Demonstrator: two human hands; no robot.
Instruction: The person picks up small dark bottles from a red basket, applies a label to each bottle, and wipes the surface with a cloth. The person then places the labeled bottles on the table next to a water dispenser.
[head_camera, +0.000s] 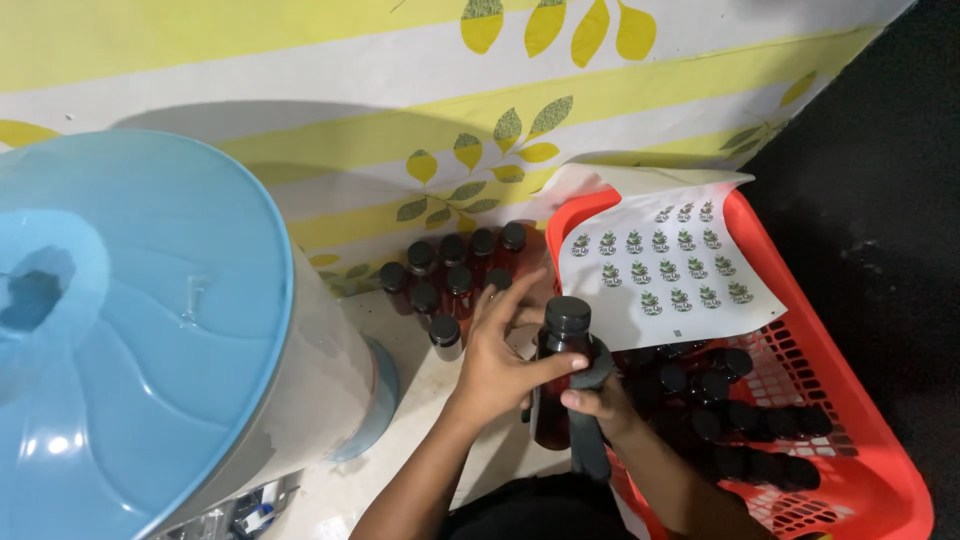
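A dark amber bottle (562, 340) with a black cap stands upright between my hands. My left hand (497, 362) presses its thumb against the bottle's side, the other fingers spread upward. My right hand (594, 402) grips the bottle low on its right side, together with a dark strip that hangs down from it. Behind my left hand stand several more black-capped bottles (450, 270) in a group near the wall. A white sheet of small round stickers (668, 265) lies over the far end of the red basket (880, 440).
The red plastic basket holds several dark bottles (740, 420) lying on their sides. A large container with a light blue lid (130, 320) fills the left side. Behind is a wall with yellow stripes and a leaf pattern. Dark floor lies on the right.
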